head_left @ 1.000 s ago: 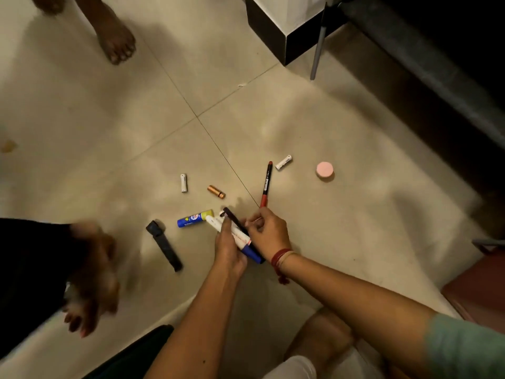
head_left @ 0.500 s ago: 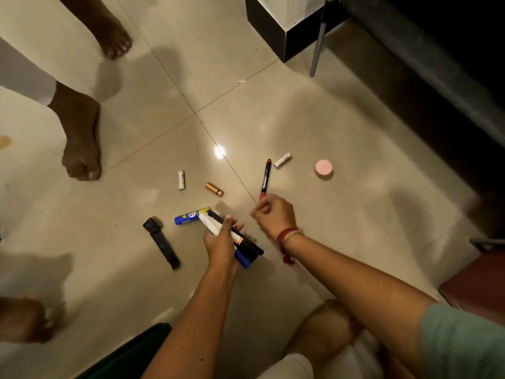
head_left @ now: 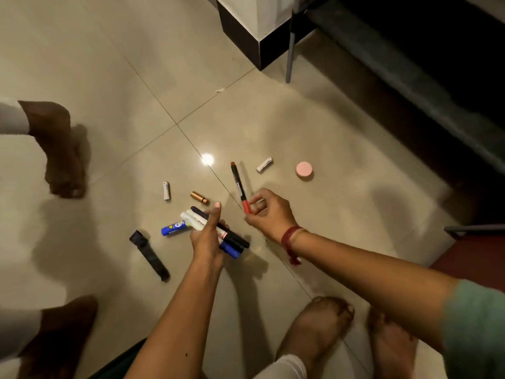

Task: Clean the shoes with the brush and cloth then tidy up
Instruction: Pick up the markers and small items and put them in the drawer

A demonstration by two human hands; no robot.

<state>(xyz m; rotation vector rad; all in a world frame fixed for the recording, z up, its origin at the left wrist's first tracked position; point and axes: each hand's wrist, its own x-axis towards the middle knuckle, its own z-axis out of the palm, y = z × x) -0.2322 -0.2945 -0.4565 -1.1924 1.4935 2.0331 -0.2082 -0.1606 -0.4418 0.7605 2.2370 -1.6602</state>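
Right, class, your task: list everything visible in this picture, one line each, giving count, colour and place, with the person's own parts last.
copper-coloured cylindrical battery: one, copper, floor centre
round pink disc: one, pink, floor, right
white cylindrical batteries: two, white, floor; one left of the copper battery, one left of the pink disc
blue-and-yellow plastic tube: one, floor, left of centre
flat black strip: one, black, floor, lower left
red-and-black marker pen: one, centre, held
bundle of plastic markers: about three, white, black, blue, centre, held
another person's bare feet: two, left edge
left hand: one, grips the bundle
right hand: one, fingers pinch the pen's red end
own bare feet: two, bottom edge
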